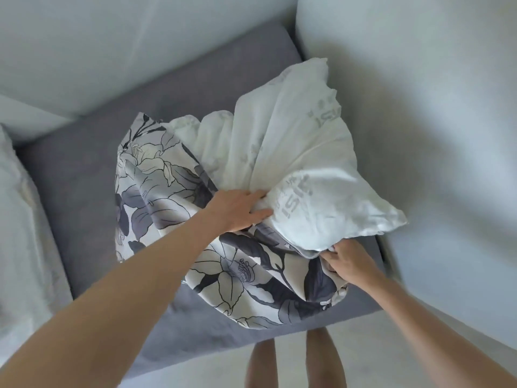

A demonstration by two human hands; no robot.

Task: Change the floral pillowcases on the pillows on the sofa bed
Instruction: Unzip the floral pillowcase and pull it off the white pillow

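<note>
White pillow (pixel 305 152) lies on the grey sofa bed (pixel 84 169), more than half out of the floral pillowcase (pixel 223 264) bunched around its near end. We see the left hand (pixel 237 210) gripping a fold of the pillow, fingers curled into it. The right hand (pixel 348 263) pinches the pillowcase's edge beside the pillow's corner.
</note>
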